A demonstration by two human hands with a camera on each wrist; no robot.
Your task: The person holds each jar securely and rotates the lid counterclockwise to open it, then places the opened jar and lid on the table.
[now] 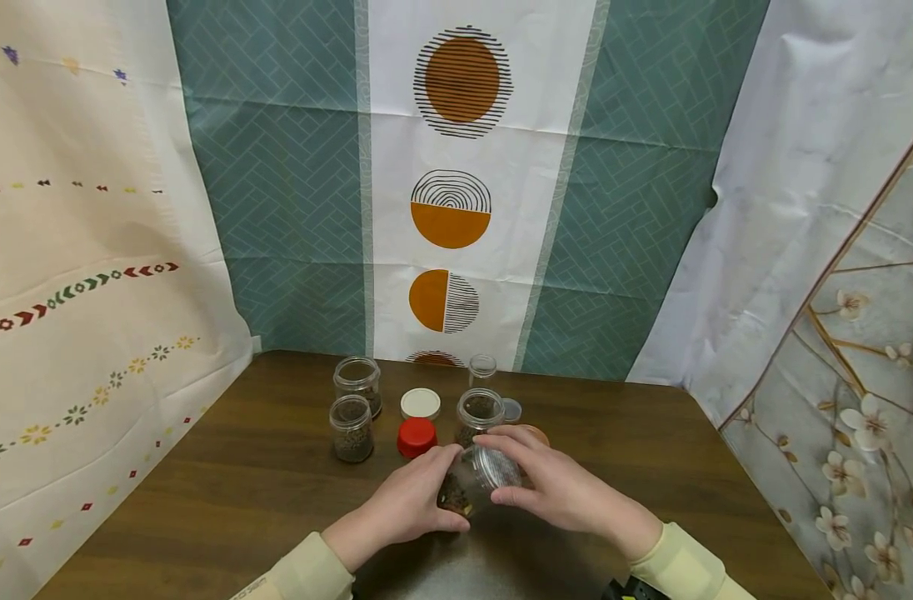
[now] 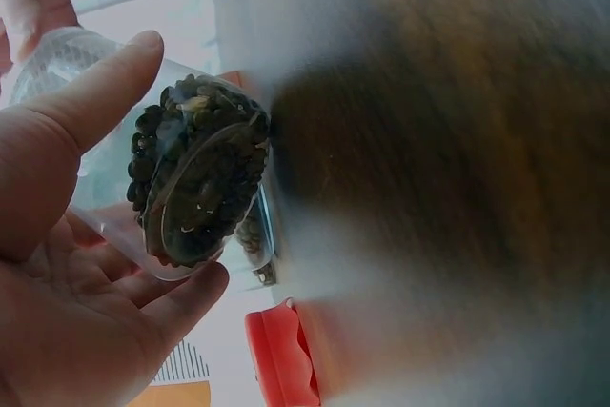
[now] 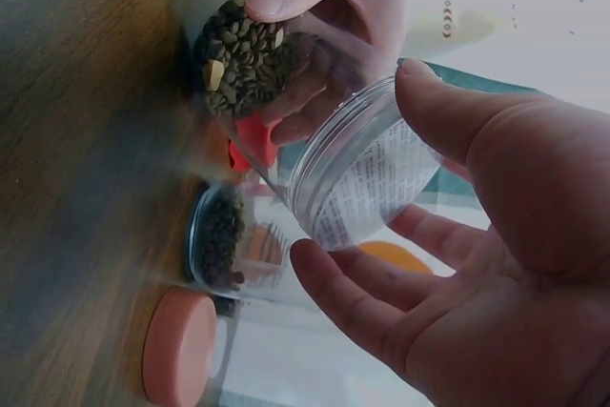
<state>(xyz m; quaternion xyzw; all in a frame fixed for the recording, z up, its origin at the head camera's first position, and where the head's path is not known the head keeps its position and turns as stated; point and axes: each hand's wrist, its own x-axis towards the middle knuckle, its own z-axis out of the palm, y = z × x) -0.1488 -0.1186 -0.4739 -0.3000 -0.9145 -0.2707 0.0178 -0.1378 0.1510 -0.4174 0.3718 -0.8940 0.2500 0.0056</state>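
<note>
A clear jar partly filled with dark seeds leans over, its lidded end towards my right hand. My left hand grips the jar's body, thumb on one side and fingers on the other, as the left wrist view shows. A clear lid with fine print sits at the jar's mouth. Around the lid's rim curl the thumb and fingertips of my right hand. Whether the lid is tight on the jar I cannot tell. Just behind the hands stands another clear jar with dark contents, partly hidden.
Two clear jars stand to the left, one in front of the other. Between the jar groups lie a white lid and a red lid. Further right are a narrow jar, a small translucent lid and a pinkish-orange lid.
</note>
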